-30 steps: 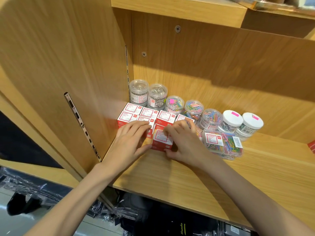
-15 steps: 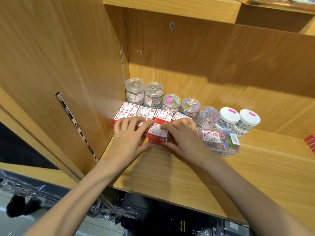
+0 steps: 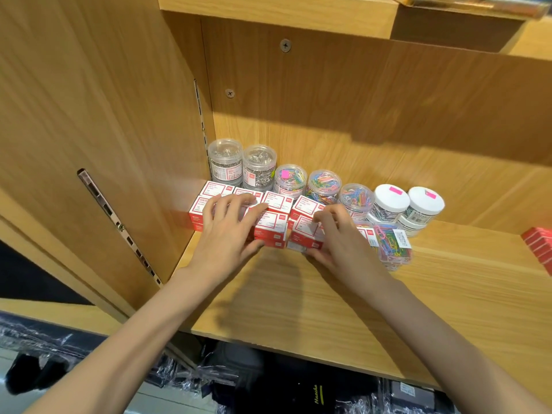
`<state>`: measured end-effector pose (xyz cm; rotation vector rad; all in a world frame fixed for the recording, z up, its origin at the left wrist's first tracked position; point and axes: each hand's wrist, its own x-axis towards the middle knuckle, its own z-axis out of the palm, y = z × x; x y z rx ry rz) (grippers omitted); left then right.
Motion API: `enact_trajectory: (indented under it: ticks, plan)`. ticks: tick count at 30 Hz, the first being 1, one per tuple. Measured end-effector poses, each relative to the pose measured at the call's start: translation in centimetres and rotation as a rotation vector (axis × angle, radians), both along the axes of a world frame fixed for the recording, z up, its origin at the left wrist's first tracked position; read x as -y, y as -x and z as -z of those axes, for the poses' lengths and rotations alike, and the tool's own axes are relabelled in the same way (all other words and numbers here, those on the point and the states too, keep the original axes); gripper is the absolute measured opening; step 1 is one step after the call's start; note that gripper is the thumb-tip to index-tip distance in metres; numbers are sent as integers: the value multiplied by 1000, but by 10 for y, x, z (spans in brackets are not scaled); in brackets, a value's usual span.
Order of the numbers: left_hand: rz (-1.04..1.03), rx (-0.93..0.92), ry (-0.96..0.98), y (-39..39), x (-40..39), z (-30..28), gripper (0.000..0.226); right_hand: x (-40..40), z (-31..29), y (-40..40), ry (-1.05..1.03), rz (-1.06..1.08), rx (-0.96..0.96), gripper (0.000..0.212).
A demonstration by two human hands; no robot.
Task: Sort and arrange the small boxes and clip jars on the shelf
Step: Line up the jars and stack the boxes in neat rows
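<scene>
Several small red and white boxes (image 3: 276, 201) are stacked in the shelf's back left corner. My left hand (image 3: 230, 234) grips a front stack of these boxes (image 3: 270, 227), fingers over the top and thumb at its base. My right hand (image 3: 334, 237) grips the neighbouring stack (image 3: 304, 231) in the same way. Behind them runs a row of clip jars: two clear jars of silver clips (image 3: 258, 165), three of coloured clips (image 3: 324, 185) and two white-lidded jars (image 3: 391, 201). A clear flat box of coloured clips (image 3: 394, 243) lies to the right of my right hand.
The wooden shelf board (image 3: 358, 297) stretches toward me and to the right. A side panel with a metal slotted rail (image 3: 119, 225) closes the left. A red packet stack (image 3: 540, 246) shows at the right edge. Dark wrapped goods (image 3: 268, 383) lie below the shelf.
My hands have drawn apart: the left holds one front stack of boxes and the right now holds a separate stack just beside it. A second box stack shows in front.
</scene>
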<state>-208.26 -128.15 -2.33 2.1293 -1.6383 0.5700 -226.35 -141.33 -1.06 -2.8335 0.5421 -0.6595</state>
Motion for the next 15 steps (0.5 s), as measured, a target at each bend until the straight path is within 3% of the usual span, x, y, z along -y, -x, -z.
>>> enact_trajectory:
  ticks: [5,10,15]
  plan:
    - [126,-49,16,6,4,0,20,-1,-3,1,-24,42,-93,37]
    - [93,-86,14,12,0,-2,29,-2,-9,2,-69,-27,-135,39]
    - [257,-326,25,33,-24,8,39,-8,-13,19,-258,-178,-90,36]
